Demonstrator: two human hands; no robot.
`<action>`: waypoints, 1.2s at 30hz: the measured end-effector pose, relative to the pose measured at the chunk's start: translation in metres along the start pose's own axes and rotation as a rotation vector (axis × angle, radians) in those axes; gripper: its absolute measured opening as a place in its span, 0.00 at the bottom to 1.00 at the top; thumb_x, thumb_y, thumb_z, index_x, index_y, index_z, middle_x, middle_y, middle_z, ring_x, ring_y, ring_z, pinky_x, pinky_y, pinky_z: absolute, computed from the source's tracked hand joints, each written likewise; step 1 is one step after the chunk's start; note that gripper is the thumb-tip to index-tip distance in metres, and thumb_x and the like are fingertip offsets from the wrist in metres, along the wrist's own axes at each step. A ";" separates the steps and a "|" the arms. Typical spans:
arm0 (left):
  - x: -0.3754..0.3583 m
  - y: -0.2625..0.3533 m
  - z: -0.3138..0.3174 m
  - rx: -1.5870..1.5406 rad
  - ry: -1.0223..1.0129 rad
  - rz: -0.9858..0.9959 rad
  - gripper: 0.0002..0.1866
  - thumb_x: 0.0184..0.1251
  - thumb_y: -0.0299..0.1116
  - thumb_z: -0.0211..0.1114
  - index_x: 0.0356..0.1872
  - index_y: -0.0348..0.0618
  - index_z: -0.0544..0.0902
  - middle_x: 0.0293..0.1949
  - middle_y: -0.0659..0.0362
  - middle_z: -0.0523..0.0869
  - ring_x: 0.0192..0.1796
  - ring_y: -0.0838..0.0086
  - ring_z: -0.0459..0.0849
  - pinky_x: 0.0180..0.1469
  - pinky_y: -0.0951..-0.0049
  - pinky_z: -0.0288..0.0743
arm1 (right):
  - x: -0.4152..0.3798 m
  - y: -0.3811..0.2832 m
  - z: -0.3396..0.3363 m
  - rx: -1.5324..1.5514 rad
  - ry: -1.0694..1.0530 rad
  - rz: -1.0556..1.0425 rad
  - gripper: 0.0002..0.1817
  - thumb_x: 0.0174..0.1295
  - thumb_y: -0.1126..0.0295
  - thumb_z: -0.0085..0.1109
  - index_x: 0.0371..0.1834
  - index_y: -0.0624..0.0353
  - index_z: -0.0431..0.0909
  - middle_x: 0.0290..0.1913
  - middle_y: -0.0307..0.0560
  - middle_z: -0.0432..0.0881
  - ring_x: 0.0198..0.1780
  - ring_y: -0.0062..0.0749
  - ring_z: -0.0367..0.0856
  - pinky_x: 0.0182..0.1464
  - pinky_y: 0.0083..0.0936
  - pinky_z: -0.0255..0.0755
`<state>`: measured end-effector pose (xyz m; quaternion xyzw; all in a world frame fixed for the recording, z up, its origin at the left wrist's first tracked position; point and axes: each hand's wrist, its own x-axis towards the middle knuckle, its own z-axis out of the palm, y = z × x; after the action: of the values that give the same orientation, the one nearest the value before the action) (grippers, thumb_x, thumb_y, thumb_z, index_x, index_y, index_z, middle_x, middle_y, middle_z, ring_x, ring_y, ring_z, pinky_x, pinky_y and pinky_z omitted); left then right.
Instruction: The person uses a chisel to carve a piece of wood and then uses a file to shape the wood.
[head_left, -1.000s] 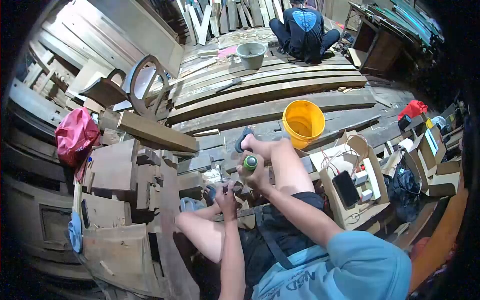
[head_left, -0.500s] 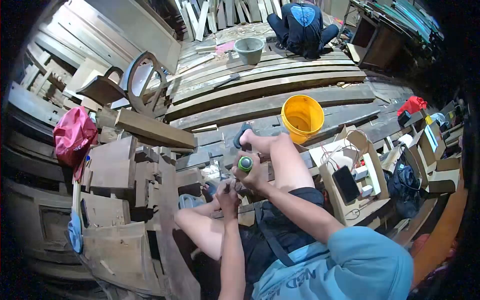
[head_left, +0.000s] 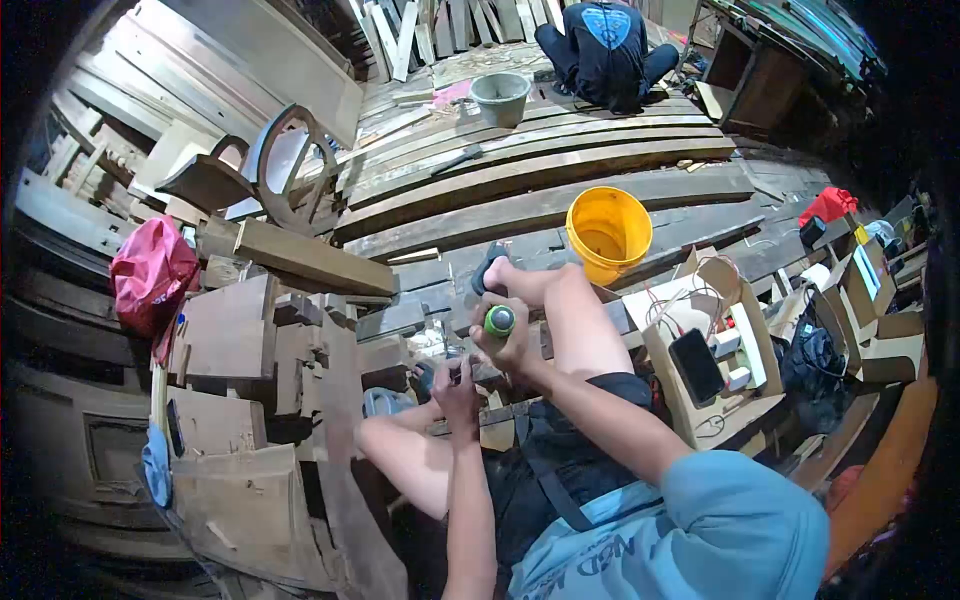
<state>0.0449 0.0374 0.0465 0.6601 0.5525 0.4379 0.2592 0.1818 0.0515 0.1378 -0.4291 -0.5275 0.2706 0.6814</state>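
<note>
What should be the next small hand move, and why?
Probably shift the left hand slightly clear before moving the green, grey-ended cylindrical object in the right hand: the hands are close together, and the object's far end is hidden.

There are one yellow bucket (head_left: 636, 232), one grey bucket (head_left: 502, 106), one co-worker (head_left: 612, 62).

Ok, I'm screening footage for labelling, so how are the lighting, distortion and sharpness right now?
Head view: wide-angle distortion bows the long planks, and the corners fall to black; glare whitens the pale boards at upper left, while the panelled door at lower left sits in shadow; detail at the left hand's fingertips is too small and soft to read.
</note>
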 end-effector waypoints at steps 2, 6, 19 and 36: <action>0.000 0.002 0.001 -0.075 0.026 0.020 0.05 0.57 0.28 0.60 0.32 0.38 0.79 0.26 0.52 0.79 0.31 0.62 0.78 0.37 0.65 0.70 | -0.004 0.000 -0.002 -0.013 -0.032 0.017 0.10 0.45 0.69 0.56 0.17 0.61 0.66 0.17 0.41 0.70 0.20 0.24 0.67 0.26 0.22 0.62; -0.001 -0.003 0.004 -0.031 0.070 0.052 0.05 0.57 0.28 0.60 0.30 0.36 0.77 0.25 0.52 0.79 0.27 0.62 0.78 0.34 0.66 0.70 | -0.015 0.010 0.005 0.023 -0.044 0.046 0.09 0.45 0.71 0.56 0.17 0.61 0.66 0.17 0.41 0.70 0.19 0.24 0.67 0.24 0.22 0.61; 0.001 0.004 0.000 0.002 0.064 0.094 0.07 0.58 0.29 0.60 0.28 0.35 0.77 0.27 0.50 0.80 0.33 0.58 0.79 0.37 0.64 0.70 | -0.016 0.011 0.004 -0.100 -0.082 -0.004 0.10 0.45 0.69 0.57 0.18 0.61 0.67 0.18 0.42 0.70 0.20 0.27 0.69 0.25 0.23 0.63; -0.002 0.014 -0.002 0.068 0.078 0.082 0.07 0.58 0.29 0.60 0.28 0.34 0.76 0.26 0.46 0.78 0.27 0.53 0.77 0.32 0.60 0.70 | -0.015 0.006 0.011 -0.103 -0.069 -0.101 0.07 0.42 0.71 0.57 0.18 0.59 0.68 0.16 0.45 0.70 0.19 0.33 0.71 0.24 0.27 0.63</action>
<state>0.0503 0.0317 0.0588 0.6730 0.5493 0.4545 0.1969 0.1678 0.0453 0.1256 -0.4268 -0.5847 0.2233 0.6527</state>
